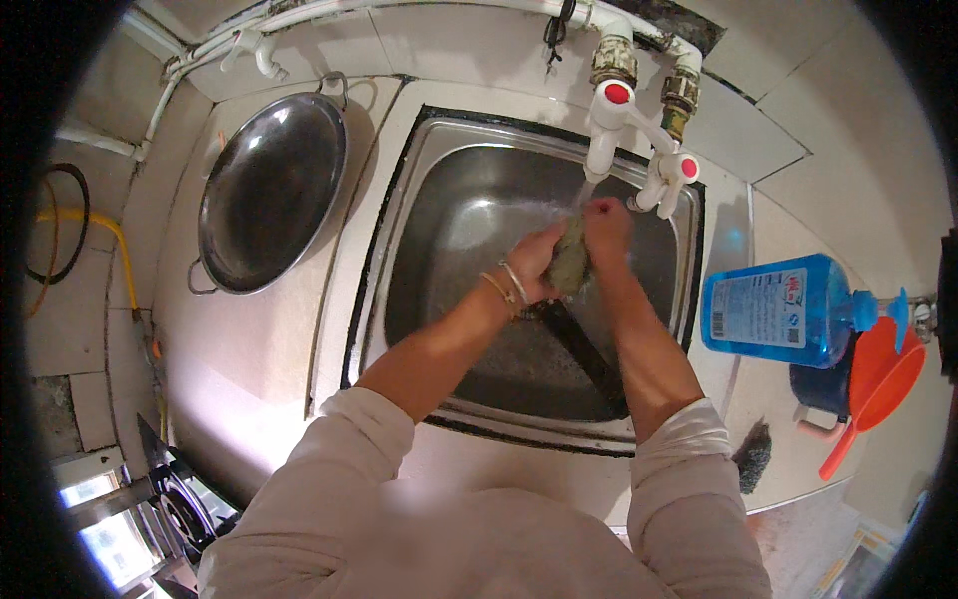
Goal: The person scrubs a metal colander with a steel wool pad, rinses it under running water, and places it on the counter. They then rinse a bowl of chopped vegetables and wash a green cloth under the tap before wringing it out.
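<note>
Over the stainless-steel sink [441,299], a dull-green scouring pad or cloth [570,258] is between my two hands. My left hand [537,258] grips its left side, with bracelets at the wrist. My right hand [608,228] is curled at its upper right end, and some of its fingers are hidden. Water runs from the white plastic tap [602,142] onto the pad and hands. Below them a long black handle or bar [576,344] slants down the basin; its upper end is hidden behind my left hand and the pad.
A steel wok [273,191] lies on the left counter. Right of the sink are a blue detergent bottle [771,311], an orange ladle or scoop [887,374], a dark pot [819,389] and a dark scouring pad [753,457]. A second white tap [666,183] juts over the sink's back right corner.
</note>
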The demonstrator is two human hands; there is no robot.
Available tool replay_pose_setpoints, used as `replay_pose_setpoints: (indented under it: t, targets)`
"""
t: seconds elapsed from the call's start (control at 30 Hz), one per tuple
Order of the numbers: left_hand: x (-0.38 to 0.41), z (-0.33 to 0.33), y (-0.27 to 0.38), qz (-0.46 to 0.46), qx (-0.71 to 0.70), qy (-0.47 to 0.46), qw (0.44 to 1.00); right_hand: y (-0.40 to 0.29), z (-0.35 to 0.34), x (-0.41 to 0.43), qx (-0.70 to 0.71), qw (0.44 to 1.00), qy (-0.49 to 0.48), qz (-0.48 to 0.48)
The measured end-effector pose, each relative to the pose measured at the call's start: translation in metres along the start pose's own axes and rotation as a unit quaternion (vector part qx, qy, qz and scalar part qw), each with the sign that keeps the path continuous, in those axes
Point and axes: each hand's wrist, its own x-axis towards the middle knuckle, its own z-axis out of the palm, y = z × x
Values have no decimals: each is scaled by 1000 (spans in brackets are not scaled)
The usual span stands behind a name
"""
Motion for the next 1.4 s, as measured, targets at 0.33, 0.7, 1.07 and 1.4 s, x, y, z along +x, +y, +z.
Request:
replay_pose_setpoints:
  t: [0.33, 0.7, 1.07, 1.4]
  targets:
    - [9, -50, 12, 116, 677, 60, 724, -14, -24, 9, 530, 789, -126, 285]
    - [-2, -20, 3, 76, -56, -24, 995, -29, -23, -75, 42, 971, -148, -183]
    - [-16, -18, 43, -113, 277, -179, 937, -41, -63, -35, -157, 781, -162, -582]
    - [32, -26, 18, 305, 835, 73, 451, -28, -32, -29, -272, 868, -212, -356]
